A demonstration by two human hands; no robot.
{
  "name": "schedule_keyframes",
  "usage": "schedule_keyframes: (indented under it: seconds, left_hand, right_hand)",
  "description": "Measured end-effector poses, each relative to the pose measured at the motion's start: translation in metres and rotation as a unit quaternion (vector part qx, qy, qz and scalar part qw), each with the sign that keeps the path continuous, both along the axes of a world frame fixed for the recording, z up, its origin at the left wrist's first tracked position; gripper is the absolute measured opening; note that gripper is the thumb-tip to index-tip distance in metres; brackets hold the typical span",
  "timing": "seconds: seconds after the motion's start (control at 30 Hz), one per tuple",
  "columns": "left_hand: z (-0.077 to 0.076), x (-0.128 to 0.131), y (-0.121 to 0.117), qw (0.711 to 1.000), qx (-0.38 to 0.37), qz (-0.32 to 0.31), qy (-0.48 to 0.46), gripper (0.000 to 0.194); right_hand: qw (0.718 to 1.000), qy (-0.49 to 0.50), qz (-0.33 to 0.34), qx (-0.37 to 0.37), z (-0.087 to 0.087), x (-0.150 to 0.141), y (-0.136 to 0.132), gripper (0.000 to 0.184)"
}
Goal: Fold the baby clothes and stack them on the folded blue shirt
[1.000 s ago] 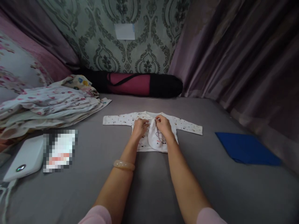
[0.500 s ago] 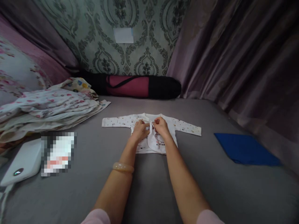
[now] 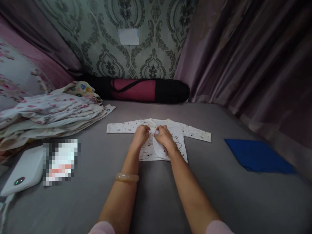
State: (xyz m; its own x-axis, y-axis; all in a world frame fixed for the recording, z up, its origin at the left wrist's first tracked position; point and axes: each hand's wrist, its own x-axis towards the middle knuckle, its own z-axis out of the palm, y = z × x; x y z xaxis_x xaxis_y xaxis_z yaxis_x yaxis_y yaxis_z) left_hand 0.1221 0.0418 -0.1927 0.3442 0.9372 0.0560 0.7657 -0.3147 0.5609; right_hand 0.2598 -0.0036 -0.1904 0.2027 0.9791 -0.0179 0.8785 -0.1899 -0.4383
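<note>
Left of the shirt, the pile of clothes is running out of view at the picture's edge, and its folds are hiding one another. The cable is also leaving the picture. Between the power bank and the shirt, a flat item is showing only as coarse blocks; its nature cannot be told. The left hand is bending its fingers inward over the shirt's front, thumb near forefinger; whether it is gripping fabric cannot be told. The right hand is resting partly curled on the shirt's front flap, covering some of the print; its grip is likewise unclear. Right of the shirt, the blue item is blurring at its far end.

Showing are one shirt, two hands, one bangle on the left forearm, one power bank, one blue item and one long bag. The pile's pieces are overlapping too much for a count.

The shirt is lying on a grey sheet, both sleeves spreading outward. Left of and beyond it, a floral pillow is standing; directly beyond, the black and dark-pink bag is lying before a patterned wall bearing one white rectangle. Purple curtains are hanging beyond it on both sides.
</note>
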Motion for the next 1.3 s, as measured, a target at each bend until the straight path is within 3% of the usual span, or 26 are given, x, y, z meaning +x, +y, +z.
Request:
schedule_keyframes:
  seconds: [0.1, 0.17, 0.27, 0.33, 0.5, 0.63, 0.8, 1.03, 1.17, 1.23, 1.3]
  left_hand:
    - [-0.004, -0.002, -0.002, 0.995, 0.059, -0.012, 0.084, 0.041]
    - [-0.007, -0.001, -0.004, 0.990, 0.044, -0.032, 0.130, 0.043]
    - [-0.008, 0.000, -0.004, 0.985, 0.012, -0.056, 0.164, 0.046]
    - [-0.006, 0.002, -0.004, 0.985, -0.003, -0.059, 0.164, 0.047]
    - [0.000, 0.003, -0.001, 0.993, -0.020, -0.022, 0.115, 0.046]
    - [0.015, -0.007, -0.002, 0.994, -0.015, -0.019, 0.103, 0.038]
    - [0.039, -0.036, -0.004, 0.985, -0.091, -0.040, 0.143, 0.029]
    - [0.027, -0.061, 0.008, 0.991, -0.103, -0.019, 0.088, 0.030]
    - [0.023, -0.070, 0.011, 0.987, -0.130, -0.003, 0.095, 0.030]
    - [0.024, -0.075, 0.011, 0.985, -0.139, 0.009, 0.099, 0.027]
    - [0.025, -0.078, 0.009, 0.984, -0.147, 0.020, 0.099, 0.024]
  right_hand:
    - [0.999, -0.028, 0.012, -0.013, 0.004, -0.002, -0.001, 0.032]
    - [0.999, -0.053, 0.007, 0.002, 0.004, -0.003, 0.000, 0.027]
    - [0.994, -0.089, 0.013, 0.066, -0.002, -0.005, 0.003, 0.036]
    - [0.990, -0.091, 0.051, 0.094, -0.010, -0.008, 0.006, 0.043]
    - [0.992, -0.045, 0.108, 0.055, -0.030, -0.010, 0.011, 0.049]
    - [0.992, 0.003, 0.113, 0.057, -0.023, -0.001, 0.013, 0.050]
    - [0.991, 0.030, 0.077, 0.105, -0.009, 0.001, 0.011, 0.053]
    - [0.992, -0.037, 0.116, 0.033, -0.025, -0.020, -0.002, 0.059]
    - [0.991, -0.018, 0.106, 0.086, -0.007, -0.020, -0.004, 0.050]
    - [0.986, -0.016, 0.131, 0.106, 0.007, -0.022, -0.006, 0.040]
    - [0.980, -0.029, 0.178, 0.082, 0.019, -0.025, -0.009, 0.030]
